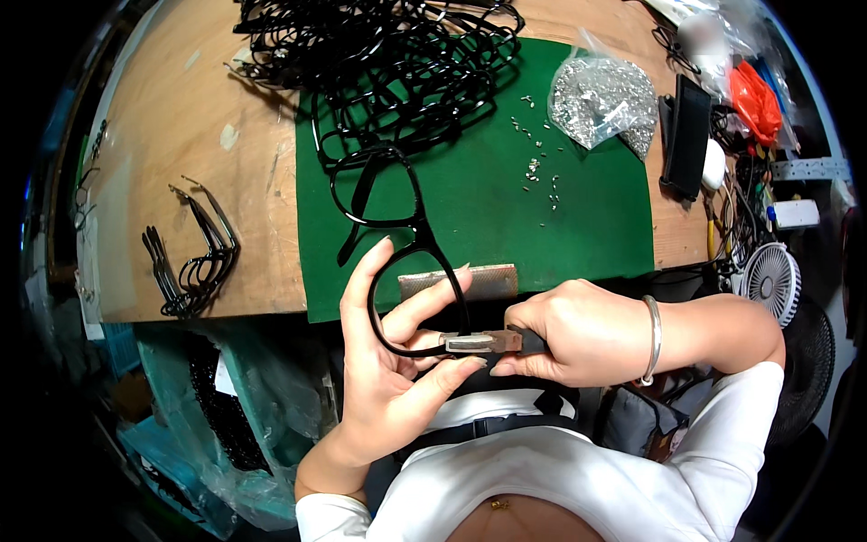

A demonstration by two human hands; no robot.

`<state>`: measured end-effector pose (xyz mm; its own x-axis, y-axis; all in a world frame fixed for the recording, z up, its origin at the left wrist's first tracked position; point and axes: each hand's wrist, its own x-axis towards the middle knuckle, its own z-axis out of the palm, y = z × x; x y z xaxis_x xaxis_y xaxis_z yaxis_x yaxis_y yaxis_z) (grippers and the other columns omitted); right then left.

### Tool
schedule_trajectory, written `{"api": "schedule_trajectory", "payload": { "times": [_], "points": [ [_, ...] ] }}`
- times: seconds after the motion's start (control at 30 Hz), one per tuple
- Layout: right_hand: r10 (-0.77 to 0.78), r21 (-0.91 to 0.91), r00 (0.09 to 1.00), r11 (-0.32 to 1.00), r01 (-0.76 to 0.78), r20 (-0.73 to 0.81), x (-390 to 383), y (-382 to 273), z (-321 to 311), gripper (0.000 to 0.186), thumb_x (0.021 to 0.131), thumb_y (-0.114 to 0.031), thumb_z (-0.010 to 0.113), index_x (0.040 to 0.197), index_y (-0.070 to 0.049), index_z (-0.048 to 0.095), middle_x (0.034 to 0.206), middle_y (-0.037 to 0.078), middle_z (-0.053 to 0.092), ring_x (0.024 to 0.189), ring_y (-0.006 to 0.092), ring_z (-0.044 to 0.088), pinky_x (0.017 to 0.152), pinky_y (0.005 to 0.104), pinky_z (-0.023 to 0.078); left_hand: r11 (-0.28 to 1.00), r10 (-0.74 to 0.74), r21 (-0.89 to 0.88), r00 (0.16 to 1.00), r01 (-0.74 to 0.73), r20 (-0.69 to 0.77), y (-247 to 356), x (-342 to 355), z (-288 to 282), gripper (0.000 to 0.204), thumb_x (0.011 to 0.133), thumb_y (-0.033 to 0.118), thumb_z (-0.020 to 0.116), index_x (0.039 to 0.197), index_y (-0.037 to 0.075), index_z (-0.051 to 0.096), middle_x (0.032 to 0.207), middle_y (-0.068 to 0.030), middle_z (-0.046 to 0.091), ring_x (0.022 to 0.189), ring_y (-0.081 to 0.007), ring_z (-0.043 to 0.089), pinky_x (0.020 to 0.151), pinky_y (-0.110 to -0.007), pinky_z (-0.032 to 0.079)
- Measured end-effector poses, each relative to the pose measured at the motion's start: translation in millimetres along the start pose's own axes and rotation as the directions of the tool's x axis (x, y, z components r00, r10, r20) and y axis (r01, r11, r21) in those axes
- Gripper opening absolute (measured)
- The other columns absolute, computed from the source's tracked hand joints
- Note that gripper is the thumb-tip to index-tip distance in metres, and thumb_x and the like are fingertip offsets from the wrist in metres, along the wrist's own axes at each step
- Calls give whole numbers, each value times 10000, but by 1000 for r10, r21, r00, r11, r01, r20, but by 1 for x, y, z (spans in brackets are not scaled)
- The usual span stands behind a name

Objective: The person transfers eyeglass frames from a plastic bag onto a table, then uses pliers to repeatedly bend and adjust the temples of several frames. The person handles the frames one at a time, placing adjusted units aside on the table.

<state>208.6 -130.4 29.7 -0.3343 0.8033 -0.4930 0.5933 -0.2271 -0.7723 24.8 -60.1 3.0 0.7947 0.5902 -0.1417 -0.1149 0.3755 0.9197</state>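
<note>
A black eyeglass frame (421,228) without visible lenses is held up in front of me, its far rim above the green mat. My left hand (375,393) is closed around its nearer rim, with fingers passing behind and through the opening and the thumb near the outer corner. My right hand (578,334), closed, grips a pair of pliers (485,342) by dark handles. The metal jaws meet the frame at the outer corner, close to my left thumb. Whatever sits between the jaws is too small to make out. A temple arm extends from the far rim.
A tangled heap of black eyeglass frames (388,81) covers the back of the green mat (578,239). Small metal parts (533,167) lie scattered beside a clear bag (601,95). A metal block (495,280) sits at the front edge. Folded frames (208,266) rest left; a fan (772,282) stands right.
</note>
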Motion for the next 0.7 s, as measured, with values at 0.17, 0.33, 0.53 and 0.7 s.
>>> {"api": "schedule_trajectory", "payload": {
  "times": [0.17,0.33,0.53,0.7],
  "points": [
    [-51,188,997,980,60,-53,-7,19,-8,468,809,-368,539,991,63,528,788,225,579,772,340,584,700,379,459,997,-37,68,999,39,-39,2,2,0,835,738,-113,548,1323,82,-14,1244,-236,391,905,-182,581,759,-264,492],
    [13,-354,864,909,-220,-504,-9,66,22,527,783,-303,570,1135,64,430,828,182,561,772,317,555,707,367,434,990,-16,140,999,22,-46,-11,10,4,829,717,-93,587,1310,83,36,1147,-192,461,702,-75,524,668,-193,445],
    [-20,-463,842,842,-277,-539,-15,76,23,485,749,-247,601,1113,34,446,786,128,529,737,269,529,670,350,412,953,153,271,988,-137,-39,-48,-25,-6,648,756,-81,534,1234,76,126,975,-230,496,693,-109,519,677,-207,430],
    [-52,-323,745,920,-224,-666,-11,86,9,299,675,-75,611,940,-6,491,784,138,521,742,297,530,674,373,420,995,-50,78,983,65,-176,-42,-32,6,818,736,-69,550,1315,141,12,1060,-205,487,812,-194,579,752,-291,464]
  ]
}}
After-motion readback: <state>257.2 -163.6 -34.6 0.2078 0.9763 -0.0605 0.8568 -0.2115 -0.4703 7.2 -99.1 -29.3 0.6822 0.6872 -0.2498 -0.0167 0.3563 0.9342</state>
